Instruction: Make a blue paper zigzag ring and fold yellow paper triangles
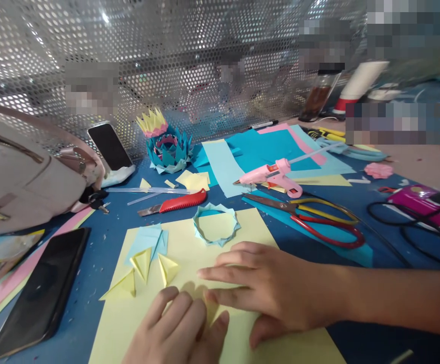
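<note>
Looking at a small yellow paper fold [211, 309] at lower centre of the frame, right between both hands and over the big pale yellow sheet [246, 227]. Half hidden by fingers, so can't tell the exact shape. Seems mid-fold to me, judging by the three yellow folded triangles [141, 264] up and left of it. Would call those done, same for the closed light-blue paper ring [220, 236] near mid-frame. Also spotting flat light-blue paper pieces [146, 240], apparently not folded yet.

Pose-wise: left hand [178, 323] up from the bottom edge, knuckles curled, seemingly pinching the fold with thumb and fingers. Right hand [276, 288] in from the right edge, palm down, fingers stretched out and slightly apart, index tip at the fold, thumb lower down.

Farther out on the blue bench [93, 270]: red box cutter [184, 201], scissors [295, 209], pink glue gun [269, 175], plus spiky stacked paper rings [182, 146] at upper left of centre.
</note>
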`<state>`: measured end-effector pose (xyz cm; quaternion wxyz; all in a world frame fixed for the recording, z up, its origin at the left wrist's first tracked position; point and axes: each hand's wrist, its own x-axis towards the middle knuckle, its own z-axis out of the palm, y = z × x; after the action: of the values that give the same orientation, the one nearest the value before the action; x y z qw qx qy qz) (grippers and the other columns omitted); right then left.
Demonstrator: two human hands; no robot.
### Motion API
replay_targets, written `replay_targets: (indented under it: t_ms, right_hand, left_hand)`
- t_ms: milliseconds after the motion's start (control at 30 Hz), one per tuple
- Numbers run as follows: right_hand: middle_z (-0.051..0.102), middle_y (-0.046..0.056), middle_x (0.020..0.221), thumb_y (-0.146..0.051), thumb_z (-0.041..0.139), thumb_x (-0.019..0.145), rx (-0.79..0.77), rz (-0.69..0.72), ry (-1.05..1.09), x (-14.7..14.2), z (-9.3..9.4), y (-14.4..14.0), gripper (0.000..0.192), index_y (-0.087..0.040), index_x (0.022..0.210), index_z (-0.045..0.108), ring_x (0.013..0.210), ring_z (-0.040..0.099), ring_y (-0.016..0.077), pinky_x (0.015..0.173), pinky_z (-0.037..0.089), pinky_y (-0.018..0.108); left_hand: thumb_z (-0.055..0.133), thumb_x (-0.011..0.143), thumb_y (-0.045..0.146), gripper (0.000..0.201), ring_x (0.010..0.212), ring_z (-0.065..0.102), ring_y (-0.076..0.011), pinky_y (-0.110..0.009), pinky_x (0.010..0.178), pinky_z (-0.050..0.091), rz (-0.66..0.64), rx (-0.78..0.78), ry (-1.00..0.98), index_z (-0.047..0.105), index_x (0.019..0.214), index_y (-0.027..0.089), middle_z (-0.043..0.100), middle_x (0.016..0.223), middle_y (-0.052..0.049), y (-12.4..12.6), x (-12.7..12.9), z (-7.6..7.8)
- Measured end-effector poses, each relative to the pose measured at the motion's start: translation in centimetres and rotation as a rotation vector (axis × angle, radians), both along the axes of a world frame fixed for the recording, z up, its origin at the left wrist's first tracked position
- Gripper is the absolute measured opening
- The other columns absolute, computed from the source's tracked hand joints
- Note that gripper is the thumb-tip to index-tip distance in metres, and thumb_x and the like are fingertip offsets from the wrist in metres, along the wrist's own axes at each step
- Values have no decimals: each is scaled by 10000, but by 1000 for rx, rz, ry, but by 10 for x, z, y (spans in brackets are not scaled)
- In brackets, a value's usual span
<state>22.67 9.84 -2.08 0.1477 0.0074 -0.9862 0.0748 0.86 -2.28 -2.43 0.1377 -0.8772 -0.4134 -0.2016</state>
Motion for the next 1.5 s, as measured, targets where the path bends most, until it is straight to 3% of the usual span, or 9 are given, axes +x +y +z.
replay_targets:
  t_ms: [233, 433, 633, 767, 833, 1000, 1067, 1300, 1500]
  right_hand:
    - [656, 36, 1334, -357, 405, 1059, 51, 57, 150, 9, 12, 11, 342, -183, 1065, 699, 1198, 549, 217, 1009, 435, 395]
    - [732, 60, 1142, -227, 448, 1025, 50, 49, 242, 11, 14, 9, 295, -134, 907, 702, 1105, 596, 211, 885, 467, 369]
    - [723, 53, 928, -444, 400, 1057, 38, -23, 278, 9, 6, 5, 408, -160, 921, 659, 932, 597, 197, 744, 428, 335]
    - [674, 68, 897, -668, 414, 972, -40, -80, 195, 5, 3, 1, 562, -148, 1002, 625, 840, 561, 200, 710, 407, 329]
    - [646, 64, 881, -684, 446, 950, -74, -111, 142, 4, 3, 0, 559, -151, 968, 614, 802, 531, 194, 673, 388, 318]
    - [600, 37, 817, -313, 469, 1008, -146, -150, 102, 5, 6, 2, 242, -163, 862, 591, 771, 482, 170, 664, 373, 292]
    - [590, 31, 783, -214, 457, 980, -204, -168, 100, 6, 7, 3, 200, -166, 830, 579, 747, 470, 162, 655, 374, 280]
    - [575, 7, 710, -180, 495, 923, -344, -225, 99, 6, 9, 3, 156, -175, 775, 545, 723, 480, 150, 628, 352, 265]
    - [583, 2, 737, -243, 538, 940, -358, -267, 82, 6, 10, 3, 161, -170, 798, 553, 722, 489, 144, 631, 347, 266]
  left_hand:
    - [656, 904, 155, 227, 613, 428, -116, -278, 663, 413, -6, 9, -86, 573, 694, 182, 494, 642, 41, 4, -1, -5]
    - [633, 915, 130, 119, 604, 474, -118, -313, 688, 432, -73, 48, -159, 653, 807, 177, 540, 652, 33, 5, 1, -3]
    - [722, 840, 74, 124, 591, 496, -118, -334, 711, 420, -108, 74, -201, 662, 795, 172, 588, 623, 49, 1, 4, 3]
    - [587, 940, 107, 140, 639, 552, -127, -347, 763, 440, -87, 21, -152, 685, 876, 184, 616, 674, 29, 1, 5, 7]
    - [516, 977, 120, 193, 665, 577, -133, -345, 776, 449, -71, 21, -121, 693, 957, 195, 624, 698, 15, 2, 7, 9]
    - [447, 996, 104, 255, 693, 600, -151, -355, 794, 453, -46, 4, -95, 689, 1021, 178, 643, 753, -11, 2, 11, 12]
    - [428, 998, 93, 275, 705, 602, -159, -364, 801, 449, -39, -11, -96, 688, 1035, 172, 645, 770, -18, 1, 11, 11]
    - [465, 993, 101, 257, 771, 624, -168, -376, 837, 456, -28, -21, -105, 696, 1057, 194, 690, 880, -32, 1, 10, 10]
    - [452, 1019, 120, 268, 985, 656, -198, -406, 976, 437, -65, -27, -127, 702, 1087, 185, 741, 1096, -43, 2, 9, 6]
